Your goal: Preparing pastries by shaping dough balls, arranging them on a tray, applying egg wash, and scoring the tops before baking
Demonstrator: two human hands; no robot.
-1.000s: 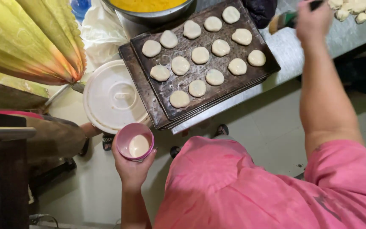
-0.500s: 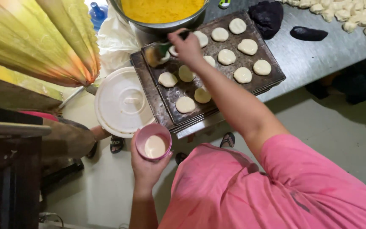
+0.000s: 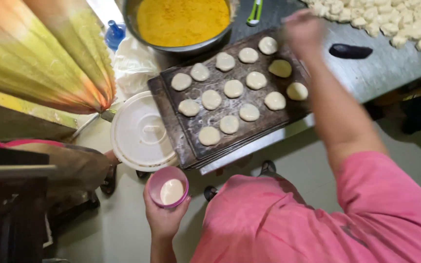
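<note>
The left hand (image 3: 164, 216) sits low in the frame, left of centre, its forearm rising from the bottom edge. Its fingers curl up around a small pink cup (image 3: 168, 187) and grip it from below; the cup stands upright and holds a pale, creamy liquid. It hovers over the floor (image 3: 123, 229), just below the near edge of a round white lid (image 3: 140, 131) and clear of the counter.

The right arm stretches from the pink sleeve (image 3: 391, 195) at lower right up across the frame, the forearm crossing the right end of a dark baking tray (image 3: 171, 122). The right hand (image 3: 304, 29) is above the tray's far right corner, blurred by motion; whether its fingers are spread or pinching something cannot be told.

The tray lies at a slant on the grey counter (image 3: 381, 73), its near long edge overhanging the counter's edge. On it lie rows of flat round dough pieces (image 3: 233, 88), spaced apart; one near the right hand looks yellower than the rest. Just beyond the tray's far edge stands a metal bowl (image 3: 181, 48) of yellow-orange mixture. At upper right lies a heap of small dough lumps (image 3: 381, 22), with a dark oblong object (image 3: 350, 51) beside it on bare counter. A folded striped fabric fills the upper left.
</note>
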